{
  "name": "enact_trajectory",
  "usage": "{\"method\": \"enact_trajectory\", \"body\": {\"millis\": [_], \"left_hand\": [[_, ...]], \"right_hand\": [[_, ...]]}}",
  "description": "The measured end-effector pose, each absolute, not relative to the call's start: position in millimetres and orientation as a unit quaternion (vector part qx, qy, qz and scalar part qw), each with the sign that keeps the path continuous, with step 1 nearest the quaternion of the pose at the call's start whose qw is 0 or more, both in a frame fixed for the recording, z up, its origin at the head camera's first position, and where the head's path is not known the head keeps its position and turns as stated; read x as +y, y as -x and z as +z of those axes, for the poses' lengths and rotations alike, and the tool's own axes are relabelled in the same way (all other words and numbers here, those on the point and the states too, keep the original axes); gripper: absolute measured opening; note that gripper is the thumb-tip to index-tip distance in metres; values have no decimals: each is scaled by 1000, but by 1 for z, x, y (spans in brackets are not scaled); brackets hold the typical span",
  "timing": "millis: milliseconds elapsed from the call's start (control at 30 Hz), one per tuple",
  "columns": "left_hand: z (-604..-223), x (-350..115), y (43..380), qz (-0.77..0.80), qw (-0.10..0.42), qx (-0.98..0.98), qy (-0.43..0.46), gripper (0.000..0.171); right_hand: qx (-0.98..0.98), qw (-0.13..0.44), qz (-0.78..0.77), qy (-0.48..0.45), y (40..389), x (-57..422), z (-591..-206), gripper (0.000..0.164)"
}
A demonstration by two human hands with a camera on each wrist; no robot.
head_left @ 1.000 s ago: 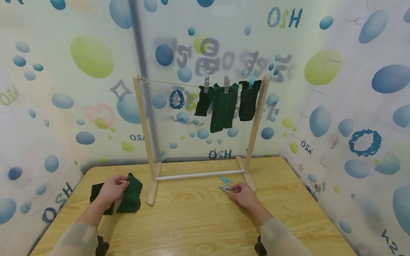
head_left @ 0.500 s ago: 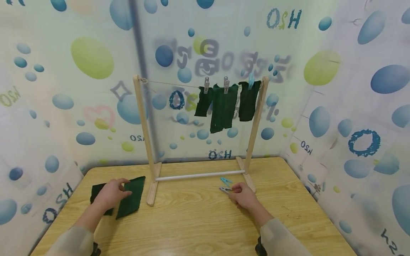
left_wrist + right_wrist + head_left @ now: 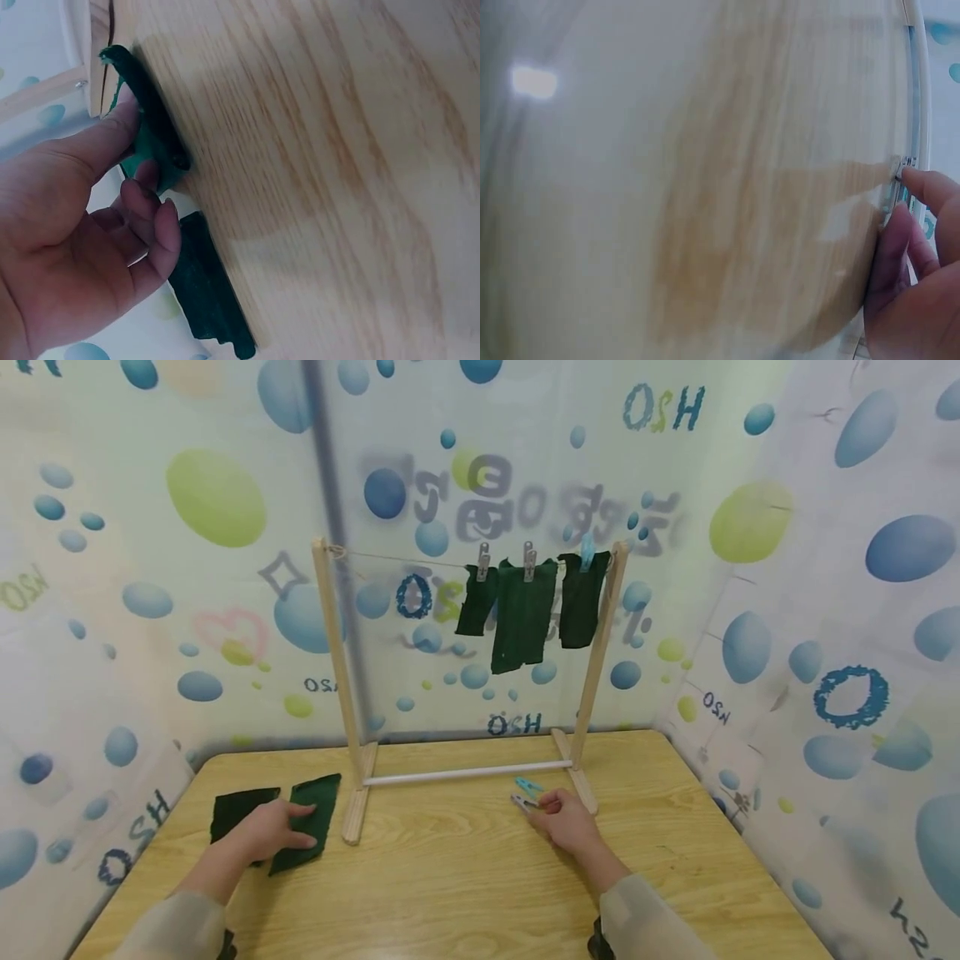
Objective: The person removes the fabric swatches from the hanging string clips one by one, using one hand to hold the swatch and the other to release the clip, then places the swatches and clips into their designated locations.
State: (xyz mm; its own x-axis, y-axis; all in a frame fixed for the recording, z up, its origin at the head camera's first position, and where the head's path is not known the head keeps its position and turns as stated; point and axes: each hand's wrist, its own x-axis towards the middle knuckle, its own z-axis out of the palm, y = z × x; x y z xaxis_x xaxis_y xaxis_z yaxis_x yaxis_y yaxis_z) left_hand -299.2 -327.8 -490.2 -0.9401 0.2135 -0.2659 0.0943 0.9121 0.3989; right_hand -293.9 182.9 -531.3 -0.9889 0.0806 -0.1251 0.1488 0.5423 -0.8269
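Observation:
My left hand (image 3: pixel 264 832) lies over a green cloth piece (image 3: pixel 322 800) on the table, thumb and forefinger spread apart on it. In the left wrist view the other fingers bend loosely and an edge of the green cloth (image 3: pixel 154 101) curls up. Beside it a darker green cloth (image 3: pixel 238 808) lies partly under the wrist. My right hand (image 3: pixel 572 823) pinches a grey clothespin (image 3: pixel 521 802) close to the tabletop; in the right wrist view its fingertips meet at the small clip (image 3: pixel 900 169). A light blue clothespin (image 3: pixel 529 787) lies just behind.
A wooden rack (image 3: pixel 339 660) stands at the back of the table (image 3: pixel 435 877), with a string (image 3: pixel 408 558) across its top. Three green cloths, including the large middle one (image 3: pixel 523 618), hang clipped toward the right post (image 3: pixel 597 668). A white bar (image 3: pixel 465 772) joins the feet.
My left hand has let the green cloth down flat and lowered onto it, thumb and forefinger spreading. The grey clothespin in my right hand has turned and shifted slightly left.

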Motion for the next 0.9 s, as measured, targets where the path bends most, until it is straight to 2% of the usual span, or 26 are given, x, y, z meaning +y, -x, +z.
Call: {"method": "enact_trajectory", "body": {"millis": [400,900], "left_hand": [[-486,-323,298,207,177,961,-56,81],[-489,-324,301,210,192,958,-40,84]], "right_hand": [[872,29,-482,-85,295,181,-533,37],[904,7,-424,-63,294,179,-532,32]]}}
